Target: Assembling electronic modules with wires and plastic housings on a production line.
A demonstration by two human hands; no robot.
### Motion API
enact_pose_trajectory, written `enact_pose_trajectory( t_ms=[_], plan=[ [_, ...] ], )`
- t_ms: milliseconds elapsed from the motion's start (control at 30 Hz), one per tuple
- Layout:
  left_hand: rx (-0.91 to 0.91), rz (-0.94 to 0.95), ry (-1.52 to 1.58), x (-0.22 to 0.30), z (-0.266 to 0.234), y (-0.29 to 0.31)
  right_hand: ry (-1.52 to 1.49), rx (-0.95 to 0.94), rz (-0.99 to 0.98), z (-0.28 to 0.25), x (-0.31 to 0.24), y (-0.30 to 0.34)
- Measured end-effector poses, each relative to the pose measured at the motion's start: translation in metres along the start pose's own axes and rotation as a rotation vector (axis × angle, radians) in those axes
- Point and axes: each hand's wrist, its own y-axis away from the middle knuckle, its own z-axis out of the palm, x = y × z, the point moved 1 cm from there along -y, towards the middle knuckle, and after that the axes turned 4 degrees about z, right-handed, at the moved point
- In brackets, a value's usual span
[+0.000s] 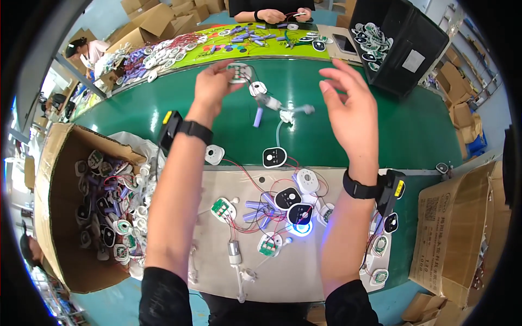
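Over the green table, my left hand pinches the edge of a white housing with a green circuit board. Around and below that board are a white round cap, a small pump with tubing and a purple battery cell; wires run between some of them. My right hand is raised to the right, fingers apart, holding nothing. Below both hands, a grey mat bears wired boards, black-faced panels, purple cells and a motor with a tube. One panel glows blue.
A cardboard box full of parts stands left; another box is on the right. A black bin of panels sits at the far right. Across the table, a person's hands work beside a heap of cells and housings.
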Motion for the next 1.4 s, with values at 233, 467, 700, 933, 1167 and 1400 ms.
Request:
enact_pose_trajectory(
  t_ms=[233, 467, 700, 933, 1167, 1400],
  plan=[
    [0.036, -0.14, -0.456, -0.036, -0.073, -0.054, -0.072, 0.057, -0.081, -0.036, -0.031, 0.008],
    [-0.096, 0.209, -1.16, -0.023, -0.091, -0.037, -0.034, 0.12, -0.197, -0.06, -0.069, 0.025],
    [-0.378, 0.003, -1.2, -0.052, 0.032, 0.058, -0.051, 0.266, -0.144, -0.091, -0.119, 0.079],
    [-0.486, 0.094, -0.892, -0.091, 0.05, 0.048, 0.095, 0.274, -0.014, -0.166, -0.149, 0.129],
    [-0.031, -0.025, -0.618, -0.11, -0.006, 0.011, 0.168, 0.289, -0.015, -0.212, -0.159, 0.168],
    [-0.257, -0.205, -0.218, -0.067, 0.011, 0.064, 0.153, 0.224, 0.064, -0.232, -0.151, 0.192]
  ],
)
